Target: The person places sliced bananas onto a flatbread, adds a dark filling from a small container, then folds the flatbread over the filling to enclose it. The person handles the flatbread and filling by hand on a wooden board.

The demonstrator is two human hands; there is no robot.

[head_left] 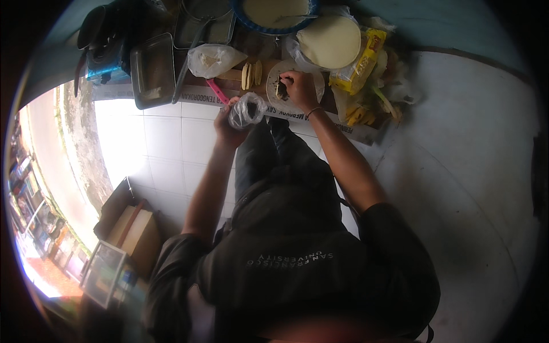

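Observation:
My left hand [227,127] is closed around a clear plastic bag [247,110] with something dark inside. To its right lies a thin, round, pale wrapper [309,98] with dark bits scattered over it. My right hand [301,88] is above that wrapper, its fingers pinched together over a pale strip of filling [280,89] speckled with dark bits. Whatever is between those fingertips is too small to make out. Several peeled banana pieces [251,75] lie just left of the wrapper. A pink-handled tool [217,91] rests near my left hand.
Behind stand a blue bowl of pale batter [274,10] and a stack of round wrappers [330,41]. A yellow packet [367,62] and banana peels [360,115] are at the right. A knotted plastic bag [214,60] and a rectangular tray [153,71] are at the left.

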